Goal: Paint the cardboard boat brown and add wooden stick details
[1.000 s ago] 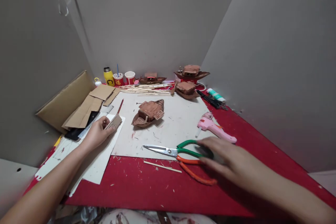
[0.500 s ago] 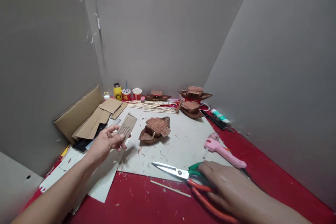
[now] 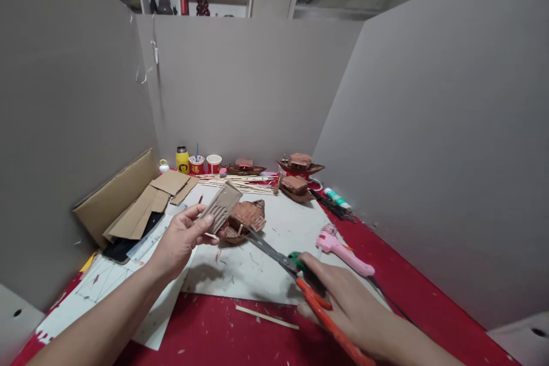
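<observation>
My left hand pinches a small strip of corrugated cardboard, its ridges partly laid bare, held up over the white sheet. In my right hand are scissors with green and orange handles; their blades point up and left toward the cardboard, and the tips lie in front of a brown model boat. That boat rests on the white sheet, partly hidden behind the cardboard and my left fingers.
A pink glue gun lies at the right. Cardboard pieces lean and lie at the left. Thin wooden sticks, paper cups, a yellow bottle and more model boats stand at the back. A loose stick lies in front.
My right hand has lifted the scissors from near the table and brought them up toward the cardboard. The cardboard has shifted slightly right, now overlapping the boat. The head view has tilted up.
</observation>
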The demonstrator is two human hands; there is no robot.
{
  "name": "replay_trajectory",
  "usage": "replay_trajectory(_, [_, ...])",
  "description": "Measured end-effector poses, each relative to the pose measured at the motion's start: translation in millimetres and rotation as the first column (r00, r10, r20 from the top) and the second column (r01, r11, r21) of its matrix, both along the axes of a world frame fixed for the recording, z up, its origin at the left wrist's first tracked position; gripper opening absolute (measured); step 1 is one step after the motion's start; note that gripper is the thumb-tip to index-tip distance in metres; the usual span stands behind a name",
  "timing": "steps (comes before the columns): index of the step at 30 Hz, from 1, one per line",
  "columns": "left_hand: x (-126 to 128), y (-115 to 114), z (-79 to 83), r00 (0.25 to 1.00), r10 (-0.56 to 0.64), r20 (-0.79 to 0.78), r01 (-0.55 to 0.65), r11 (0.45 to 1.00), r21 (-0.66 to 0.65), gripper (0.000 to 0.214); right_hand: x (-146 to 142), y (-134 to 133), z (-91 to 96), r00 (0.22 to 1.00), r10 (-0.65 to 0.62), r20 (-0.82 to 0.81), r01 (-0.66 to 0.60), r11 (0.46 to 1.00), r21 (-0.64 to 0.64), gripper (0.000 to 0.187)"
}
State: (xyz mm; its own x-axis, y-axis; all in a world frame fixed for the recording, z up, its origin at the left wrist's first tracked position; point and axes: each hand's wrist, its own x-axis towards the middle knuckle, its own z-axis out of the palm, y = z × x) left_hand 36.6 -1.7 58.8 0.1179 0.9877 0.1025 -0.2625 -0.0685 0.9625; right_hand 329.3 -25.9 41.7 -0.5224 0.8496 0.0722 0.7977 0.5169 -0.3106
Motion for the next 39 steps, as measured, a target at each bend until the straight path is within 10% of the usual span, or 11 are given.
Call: replay_trajectory(39, [-17.2, -14.3, -43.4, 0.994, -0.099, -0.056, 0.090, 0.986, -0.144, 0.030, -56.2, 14.0, -21.0, 0.982, 0.018, -0.188, -0.070, 0.958, -0.276, 0.032])
